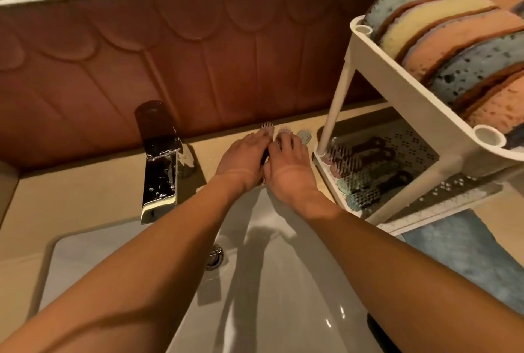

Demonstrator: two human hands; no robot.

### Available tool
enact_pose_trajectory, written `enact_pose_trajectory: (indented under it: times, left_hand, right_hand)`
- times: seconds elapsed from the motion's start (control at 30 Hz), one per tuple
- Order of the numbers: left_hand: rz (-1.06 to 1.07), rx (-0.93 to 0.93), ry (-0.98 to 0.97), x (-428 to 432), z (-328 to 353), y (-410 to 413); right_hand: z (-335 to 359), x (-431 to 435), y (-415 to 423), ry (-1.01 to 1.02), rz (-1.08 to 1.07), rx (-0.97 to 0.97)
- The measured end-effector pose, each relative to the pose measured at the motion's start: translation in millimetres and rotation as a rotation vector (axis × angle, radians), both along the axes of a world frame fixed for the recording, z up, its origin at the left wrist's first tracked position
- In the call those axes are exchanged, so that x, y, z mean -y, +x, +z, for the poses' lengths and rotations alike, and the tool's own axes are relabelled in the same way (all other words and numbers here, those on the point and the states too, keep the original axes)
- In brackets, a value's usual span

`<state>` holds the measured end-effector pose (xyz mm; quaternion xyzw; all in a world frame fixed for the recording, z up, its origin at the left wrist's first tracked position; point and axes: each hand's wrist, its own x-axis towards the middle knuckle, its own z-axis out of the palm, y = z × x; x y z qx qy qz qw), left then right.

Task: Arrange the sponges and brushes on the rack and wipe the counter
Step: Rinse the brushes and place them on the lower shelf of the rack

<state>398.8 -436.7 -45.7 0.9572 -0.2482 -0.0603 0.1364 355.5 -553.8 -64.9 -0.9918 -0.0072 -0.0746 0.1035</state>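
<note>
The left hand (243,159) and right hand (287,167) lie together over brushes (268,128) on the table (85,182) beside the rack (411,91); whether they grip is unclear.

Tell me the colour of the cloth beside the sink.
Mottled blue. The head view shows the cloth right of the sink.

Glossy chrome faucet (159,179), porous sponges (465,49), matt plastic rack (419,103).
</note>
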Motion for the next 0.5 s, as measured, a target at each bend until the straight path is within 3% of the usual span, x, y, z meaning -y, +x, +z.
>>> enact_pose_trajectory:
  times: [0.2,0.37,0.5]
  left_hand:
    - [0.052,0.062,0.101,-11.1,5.3,-5.5]
    - [0.076,0.109,0.225,-22.1,9.9,-12.6]
    - [0.066,0.127,0.294,-17.6,8.2,-17.6]
  right_hand:
    - [7.6,-8.2,0.2,0.022,0.045,0.058]
    - [13.7,-15.3,5.7,-0.066,-0.05,0.161]
    - [18.9,-19.6,14.8,0.003,-0.151,-0.024]
